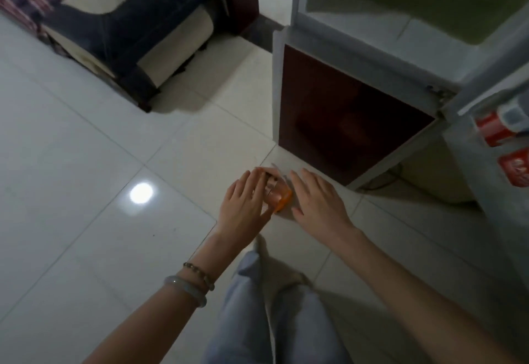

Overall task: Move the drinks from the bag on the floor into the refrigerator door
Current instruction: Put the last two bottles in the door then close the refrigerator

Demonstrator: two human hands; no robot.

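Sitting between both hands point(286, 203), bag point(279, 192)

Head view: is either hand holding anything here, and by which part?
Both hands reach toward a clear bag with something orange inside on the floor. The left hand touches its left side with flat fingers; the right hand hovers open beside it. No closed grip shows.

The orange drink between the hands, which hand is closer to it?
Left. The left hand has fingers on the orange drink; the right hand hovers just beside it, apparently apart.
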